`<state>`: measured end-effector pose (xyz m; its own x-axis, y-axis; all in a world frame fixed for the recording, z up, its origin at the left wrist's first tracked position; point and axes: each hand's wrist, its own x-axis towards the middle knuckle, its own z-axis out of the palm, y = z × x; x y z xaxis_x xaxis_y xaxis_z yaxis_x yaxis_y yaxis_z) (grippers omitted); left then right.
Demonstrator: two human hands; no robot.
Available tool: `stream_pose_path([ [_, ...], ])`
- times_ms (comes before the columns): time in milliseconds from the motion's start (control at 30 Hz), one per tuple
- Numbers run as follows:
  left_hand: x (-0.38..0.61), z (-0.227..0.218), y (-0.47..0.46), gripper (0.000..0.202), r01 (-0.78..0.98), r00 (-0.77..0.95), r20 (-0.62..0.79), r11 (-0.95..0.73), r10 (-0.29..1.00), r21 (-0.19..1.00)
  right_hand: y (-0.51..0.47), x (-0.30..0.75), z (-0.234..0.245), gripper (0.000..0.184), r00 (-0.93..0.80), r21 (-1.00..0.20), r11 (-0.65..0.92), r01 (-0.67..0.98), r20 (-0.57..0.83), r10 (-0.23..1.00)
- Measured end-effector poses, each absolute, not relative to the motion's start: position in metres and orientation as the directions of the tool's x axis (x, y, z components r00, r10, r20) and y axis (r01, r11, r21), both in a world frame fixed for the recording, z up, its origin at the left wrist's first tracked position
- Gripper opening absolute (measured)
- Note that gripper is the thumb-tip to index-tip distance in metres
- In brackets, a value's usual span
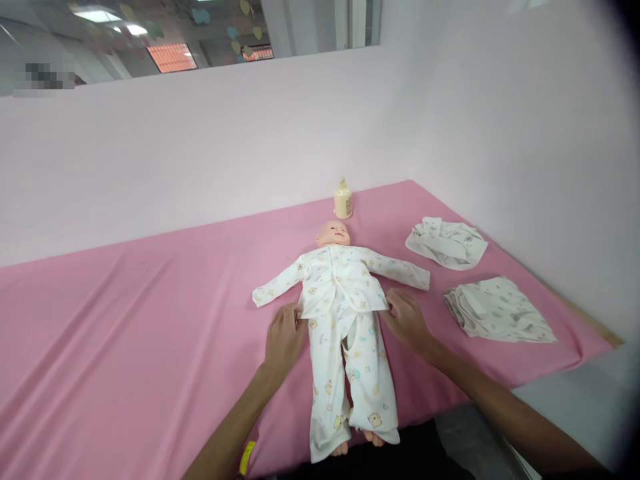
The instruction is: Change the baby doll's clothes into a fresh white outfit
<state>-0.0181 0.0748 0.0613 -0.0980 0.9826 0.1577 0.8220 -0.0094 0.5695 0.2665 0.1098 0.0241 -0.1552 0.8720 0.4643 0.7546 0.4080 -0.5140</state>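
Note:
A baby doll (334,234) lies on its back, its feet toward me. It is dressed in a white printed shirt (345,280) and matching printed trousers (327,373). The shirt's sleeves stretch out to both sides, and no doll hands show at the cuffs. At the shirt's lower left corner, my left hand (286,337) has its fingers closed on the hem. My right hand (406,320) pinches the hem at the lower right corner. The shirt's bottom edge lies spread between my hands, over the top of the trousers. Both of the doll's feet poke out of the trouser legs.
A cream pump bottle (343,201) stands behind the doll's head. To the right lie a crumpled white cloth (447,243) and a folded printed cloth (503,310). Pink fabric (125,347) covers the table, with white walls (200,147) behind and at right.

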Motion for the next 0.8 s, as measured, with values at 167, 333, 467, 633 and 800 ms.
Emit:
stream_pose_path([
  [167, -0.017, 0.06, 0.055, 0.012, 0.855, -0.018, 0.103, -0.038, 0.994, 0.517, 0.087, 0.269, 0.01, 0.017, -0.345, -0.262, 0.489, 0.832, 0.446, 0.826],
  [333, -0.009, 0.07, 0.059, 0.013, 0.916, 0.102, 0.391, -0.24, 0.915, 0.321, 0.085, 0.261, 0.03, 0.006, -0.286, -0.244, 0.455, 0.856, 0.511, 0.811],
  [467, 0.012, 0.083, 0.078, 0.012, 0.891, 0.395, 0.577, -0.452, 0.715, -0.051, 0.094, 0.241, 0.063, 0.009, -0.333, -0.251, 0.577, 0.777, 0.615, 0.715],
  [633, 0.029, 0.086, 0.079, 0.014, 0.786, 0.561, 0.592, -0.596, 0.579, -0.162, 0.094, 0.222, 0.072, 0.011, -0.487, -0.157, 0.769, 0.619, 0.692, 0.533],
  [800, 0.024, 0.078, 0.068, 0.02, 0.732, 0.652, 0.438, -0.664, 0.619, -0.152, 0.085, 0.225, 0.057, 0.016, -0.693, 0.035, 0.824, 0.565, 0.561, 0.452],
])
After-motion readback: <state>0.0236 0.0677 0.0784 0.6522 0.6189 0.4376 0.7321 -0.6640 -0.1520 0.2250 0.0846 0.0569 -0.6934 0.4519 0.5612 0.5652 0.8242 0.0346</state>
